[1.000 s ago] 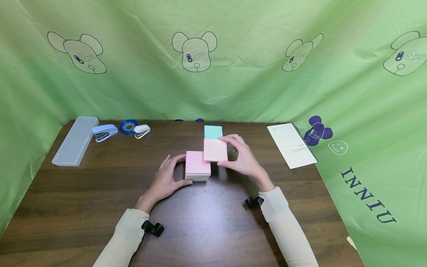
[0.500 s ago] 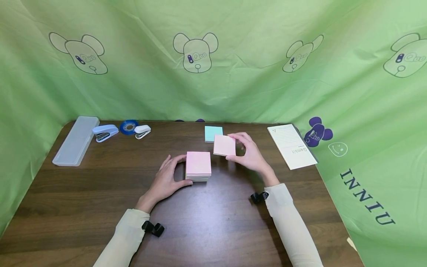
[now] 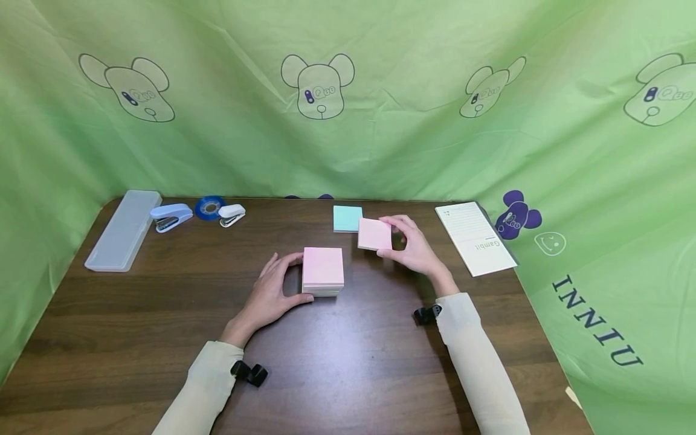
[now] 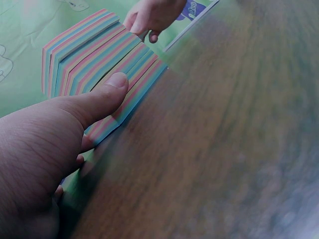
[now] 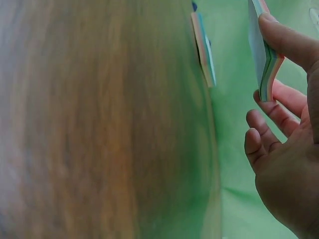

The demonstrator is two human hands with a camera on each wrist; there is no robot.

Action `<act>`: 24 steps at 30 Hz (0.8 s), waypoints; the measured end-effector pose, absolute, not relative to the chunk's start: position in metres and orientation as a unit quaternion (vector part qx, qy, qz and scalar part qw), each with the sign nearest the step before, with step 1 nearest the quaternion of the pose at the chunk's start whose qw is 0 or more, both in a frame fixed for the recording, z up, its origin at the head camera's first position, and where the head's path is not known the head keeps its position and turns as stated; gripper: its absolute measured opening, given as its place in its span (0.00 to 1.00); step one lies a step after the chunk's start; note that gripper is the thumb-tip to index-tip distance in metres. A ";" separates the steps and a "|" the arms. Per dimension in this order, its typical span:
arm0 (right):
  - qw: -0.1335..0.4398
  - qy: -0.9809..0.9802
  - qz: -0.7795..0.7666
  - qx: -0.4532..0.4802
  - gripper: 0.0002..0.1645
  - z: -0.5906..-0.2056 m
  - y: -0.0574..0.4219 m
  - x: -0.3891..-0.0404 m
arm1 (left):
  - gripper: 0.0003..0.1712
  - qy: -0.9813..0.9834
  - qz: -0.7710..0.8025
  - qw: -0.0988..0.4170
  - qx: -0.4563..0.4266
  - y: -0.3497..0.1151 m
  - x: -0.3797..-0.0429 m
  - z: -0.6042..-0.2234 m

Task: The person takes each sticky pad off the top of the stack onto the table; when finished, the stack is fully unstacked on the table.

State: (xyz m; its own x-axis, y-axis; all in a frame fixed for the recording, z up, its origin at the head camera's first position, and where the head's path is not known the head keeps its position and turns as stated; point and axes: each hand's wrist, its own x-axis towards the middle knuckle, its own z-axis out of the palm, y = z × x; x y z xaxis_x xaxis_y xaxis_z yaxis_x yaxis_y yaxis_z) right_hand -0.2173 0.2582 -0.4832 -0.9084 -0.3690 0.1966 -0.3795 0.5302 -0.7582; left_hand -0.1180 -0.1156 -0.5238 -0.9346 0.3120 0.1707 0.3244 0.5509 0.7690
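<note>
My left hand [image 3: 267, 293] holds a tall stack of sticky note pads [image 3: 323, 267] with a pink top, standing on the table in the head view. In the left wrist view, my thumb lies against the stack's striped pink, yellow, green and blue side [image 4: 99, 57]; most of the other fingers are hidden. My right hand [image 3: 412, 246] pinches one pink-topped sticky note pad [image 3: 374, 234] by its edges between thumb and fingers. The right wrist view shows this pad [image 5: 269, 59] raised off the table. Just left of it lies a teal-topped sticky note pad [image 3: 347, 219].
Along the back left of the wooden table [image 3: 136, 338] are a pale plastic case [image 3: 123, 231], a blue stapler [image 3: 171, 216], a blue tape roll [image 3: 209, 208] and a white stapler [image 3: 232, 214]. A white notepad [image 3: 475, 238] lies at the right edge. Green cloth [image 3: 380, 151] hangs behind.
My right hand has carried its pink pad rightward and slightly back, away from the stack, uncovering the teal pad. My left hand has stayed at the stack.
</note>
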 end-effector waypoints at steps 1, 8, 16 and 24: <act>0.006 -0.877 0.432 0.212 0.46 -0.484 0.260 -0.219 | 0.56 -0.881 -0.438 0.007 -0.180 -0.116 -0.118 -0.524; -0.004 -0.886 0.421 0.193 0.45 -0.488 0.267 -0.228 | 0.56 -0.881 -0.437 0.004 -0.180 -0.117 -0.118 -0.523; -0.016 -0.900 0.397 0.180 0.46 -0.491 0.272 -0.239 | 0.56 -0.882 -0.435 0.005 -0.179 -0.117 -0.119 -0.522; -0.038 -0.919 0.345 0.188 0.48 -0.493 0.277 -0.250 | 0.56 -0.881 -0.437 0.000 -0.180 -0.116 -0.118 -0.521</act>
State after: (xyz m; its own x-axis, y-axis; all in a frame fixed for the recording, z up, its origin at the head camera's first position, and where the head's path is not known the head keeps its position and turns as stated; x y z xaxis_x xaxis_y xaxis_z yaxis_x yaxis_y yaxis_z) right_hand -0.2496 0.2768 -0.4928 -0.9261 -0.3725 0.0593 -0.3197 0.6917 -0.6476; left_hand -0.1178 -0.1164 -0.5210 -0.9350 0.3175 0.1579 0.3180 0.5538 0.7695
